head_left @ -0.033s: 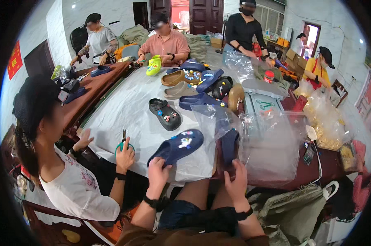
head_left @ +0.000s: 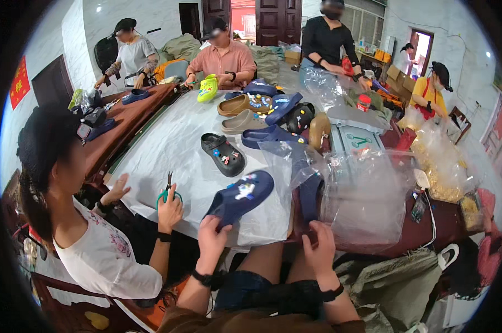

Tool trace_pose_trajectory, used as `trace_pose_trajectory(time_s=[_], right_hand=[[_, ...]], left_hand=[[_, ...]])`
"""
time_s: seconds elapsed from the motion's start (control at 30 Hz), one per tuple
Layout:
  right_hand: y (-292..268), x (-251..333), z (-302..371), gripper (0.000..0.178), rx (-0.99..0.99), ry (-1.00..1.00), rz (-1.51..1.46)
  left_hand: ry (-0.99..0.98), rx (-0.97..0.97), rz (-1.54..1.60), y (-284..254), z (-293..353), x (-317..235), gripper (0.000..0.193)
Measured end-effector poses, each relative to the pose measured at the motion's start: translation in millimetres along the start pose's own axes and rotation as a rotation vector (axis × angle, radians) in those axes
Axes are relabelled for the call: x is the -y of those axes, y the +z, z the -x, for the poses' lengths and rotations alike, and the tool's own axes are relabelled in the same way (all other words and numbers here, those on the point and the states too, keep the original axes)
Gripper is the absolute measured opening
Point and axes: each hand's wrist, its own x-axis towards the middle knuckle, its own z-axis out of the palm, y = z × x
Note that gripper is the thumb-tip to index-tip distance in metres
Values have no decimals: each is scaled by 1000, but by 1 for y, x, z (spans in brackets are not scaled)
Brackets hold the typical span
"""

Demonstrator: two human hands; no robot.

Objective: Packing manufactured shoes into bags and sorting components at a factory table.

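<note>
My left hand (head_left: 212, 237) grips the heel end of a navy clog (head_left: 241, 194) with white and blue charms on its upper. The clog's toe points away and to the right, over white sheeting. My right hand (head_left: 318, 245) hangs at the table's front edge with fingers apart and nothing in it. Just beyond it lies another navy clog (head_left: 309, 201), partly covered by a clear plastic bag (head_left: 367, 205). A black clog (head_left: 223, 155) with charms sits farther back. To my left, a co-worker's hand holds green-handled scissors (head_left: 168, 191).
Several clogs, one of them brown (head_left: 245, 105), are piled behind. A grey plastic case (head_left: 357, 136) and a bag of small yellowish pieces (head_left: 444, 172) stand at the right. A woven sack (head_left: 392, 283) is beside my right leg. Several co-workers surround the table.
The navy clog in my left hand has shifted and tilted slightly. My right hand has moved a little left and down. The co-worker's hands beside me have shifted slightly.
</note>
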Motion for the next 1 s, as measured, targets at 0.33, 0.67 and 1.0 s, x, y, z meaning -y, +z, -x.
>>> trace_pose_trajectory(time_s=[0.33,0.67,1.0], right_hand=[[-35,112,24,95,282,-258,-335],[-145,67,55,57,103,173,-495],[-155,69,43,55,227,40,-177]], left_hand=[[-312,466,1050,-39,51,-125,28],[530,89,792,-47,21,-145,8],[282,327,17,50,4,-100,97]])
